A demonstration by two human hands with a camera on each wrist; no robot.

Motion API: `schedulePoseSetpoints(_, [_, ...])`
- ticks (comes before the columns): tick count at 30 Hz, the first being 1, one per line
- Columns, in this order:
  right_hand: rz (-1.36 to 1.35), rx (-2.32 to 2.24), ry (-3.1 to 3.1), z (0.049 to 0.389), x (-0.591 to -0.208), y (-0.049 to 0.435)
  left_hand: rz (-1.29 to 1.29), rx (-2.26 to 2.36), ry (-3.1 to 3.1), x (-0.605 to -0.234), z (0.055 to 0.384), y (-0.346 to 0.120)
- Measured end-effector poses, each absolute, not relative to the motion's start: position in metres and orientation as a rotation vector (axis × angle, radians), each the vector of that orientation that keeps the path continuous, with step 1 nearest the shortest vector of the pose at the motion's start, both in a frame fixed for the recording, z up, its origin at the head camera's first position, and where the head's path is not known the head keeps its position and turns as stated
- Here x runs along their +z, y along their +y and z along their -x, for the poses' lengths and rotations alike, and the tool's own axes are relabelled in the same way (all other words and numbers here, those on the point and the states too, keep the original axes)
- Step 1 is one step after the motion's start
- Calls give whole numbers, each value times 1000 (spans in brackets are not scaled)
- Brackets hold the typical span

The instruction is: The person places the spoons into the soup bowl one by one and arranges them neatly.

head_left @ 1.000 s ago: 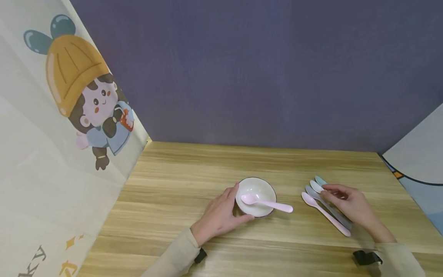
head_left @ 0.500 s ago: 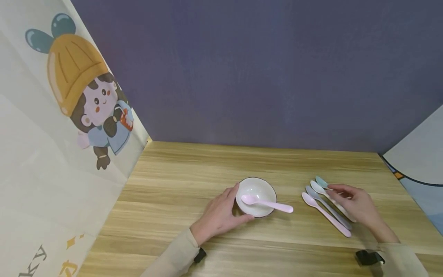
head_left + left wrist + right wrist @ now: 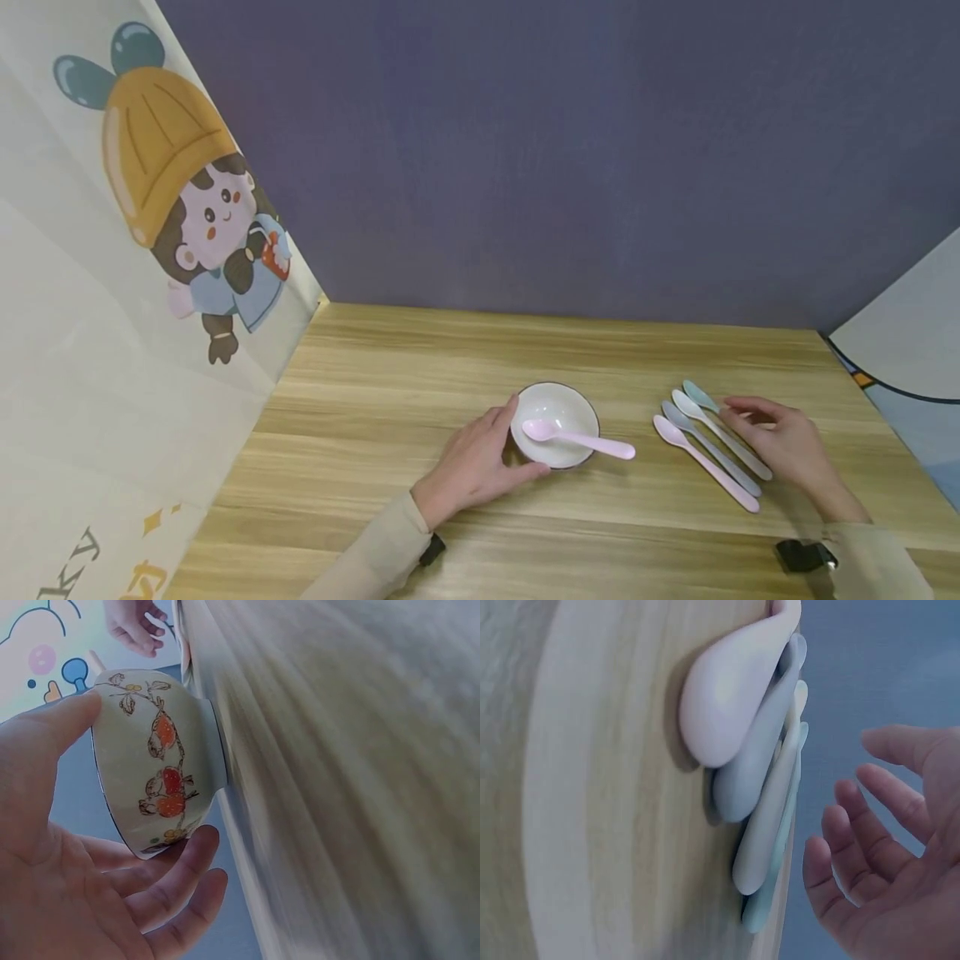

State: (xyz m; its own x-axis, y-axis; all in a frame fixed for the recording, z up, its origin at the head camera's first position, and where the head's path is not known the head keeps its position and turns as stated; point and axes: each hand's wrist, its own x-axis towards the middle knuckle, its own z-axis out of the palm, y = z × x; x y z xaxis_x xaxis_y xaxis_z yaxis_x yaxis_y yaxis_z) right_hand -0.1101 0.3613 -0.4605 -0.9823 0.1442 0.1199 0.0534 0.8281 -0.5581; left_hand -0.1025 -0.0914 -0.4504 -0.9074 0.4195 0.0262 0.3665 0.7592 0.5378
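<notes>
Bowl [image 3: 557, 406] is sitting on the table [image 3: 390, 392], and we are seeing one thing in it: the bowl spoon [image 3: 577, 438]. Its round end is lying inside, and its pink handle is poking out over the rim on the right. We are watching the left hand [image 3: 480, 462] holding the bowl, with fingers and thumb going around its side.

On the right, we are counting four more spoons lying side by side on the table: the pink spoon [image 3: 708, 467], the grey spoon [image 3: 716, 453], the white spoon [image 3: 723, 433] and the green spoon [image 3: 697, 394]. The right hand [image 3: 783, 442] is hanging just beside the white and green ones. Its fingers are bending softly and holding nothing.

From the head, the hand is hiding the green handle. From the right wrist, we are seeing a gap between the fingers and the spoons. From the left wrist, we are seeing orange and red shapes on a brown twig, painted outside the bowl; from the head, we are seeing its white inside.
</notes>
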Motion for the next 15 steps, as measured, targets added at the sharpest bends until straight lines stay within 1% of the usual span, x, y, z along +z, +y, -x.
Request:
schedulePoseSetpoints(8, [219,837,-2914,109,-459,367,-653,813,2871,-451,103,-91])
schedulePoseSetpoints(15, [165,855,-2925,109,-467,373,-640,808,2872,-451,102,-91])
